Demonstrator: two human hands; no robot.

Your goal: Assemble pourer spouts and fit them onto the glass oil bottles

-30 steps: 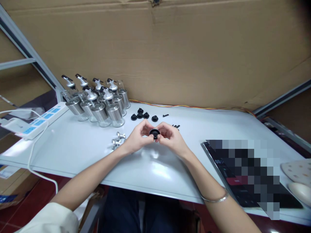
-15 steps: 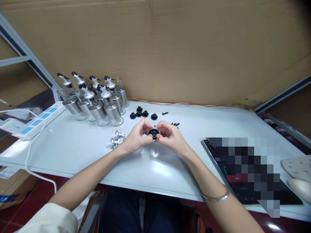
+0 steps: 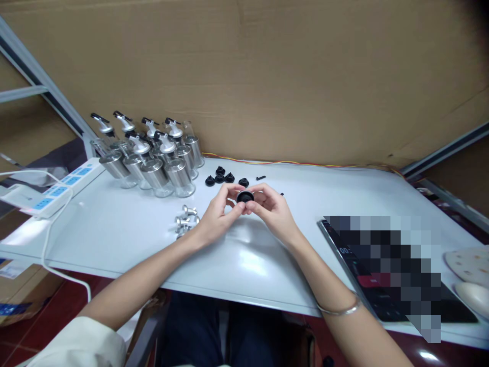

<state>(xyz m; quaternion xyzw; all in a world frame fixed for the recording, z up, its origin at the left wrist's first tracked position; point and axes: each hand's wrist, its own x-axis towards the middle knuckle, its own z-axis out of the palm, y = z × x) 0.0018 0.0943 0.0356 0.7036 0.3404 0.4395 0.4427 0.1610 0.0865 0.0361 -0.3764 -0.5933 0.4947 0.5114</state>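
Your left hand (image 3: 217,216) and right hand (image 3: 275,211) are both closed on one cap (image 3: 245,197), pinching it from either side. Cap sits between your fingertips, black hollow face toward you, light rim at top. Thumbs meet at its lower edge, index fingers at the upper sides; fingers spread only about to its width. It's held above the table (image 3: 237,285). Just past your grip: a lone black stopper (image 3: 243,181); four more stoppers (image 3: 219,178) clustered to its left. Silver spouts (image 3: 187,210) lie beside your left wrist. Readable text: "00:" on the tablet (image 3: 349,265), rest pixelated.
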